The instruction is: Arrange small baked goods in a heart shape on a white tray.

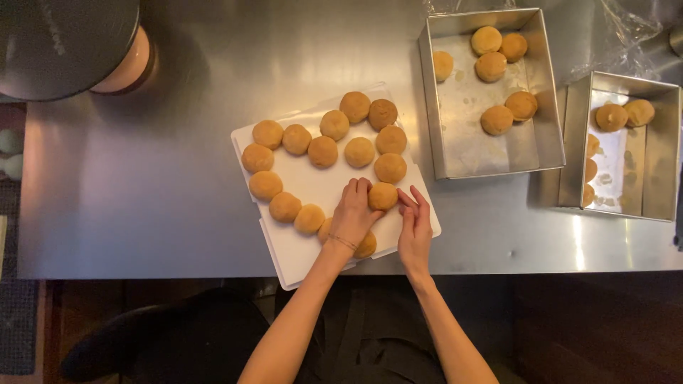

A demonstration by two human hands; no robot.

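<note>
On white board (284, 264), mid-counter (142, 199): heart-shaped ring of round puffs, one side unfinished. Left hand (353, 213) laid over lower edge of ring, fingertips touching one puff (383, 196) on its left side; fingers loosely curved against it, not closed round it. Right hand (415, 226) just right of same puff, fingers extended and close together, tips near it, holding nothing; contact cannot be told. Puff thus between both hands, resting on board. Behind, right: tin (548, 85) with six puffs; second tin (662, 142) farther right, several more.
</note>
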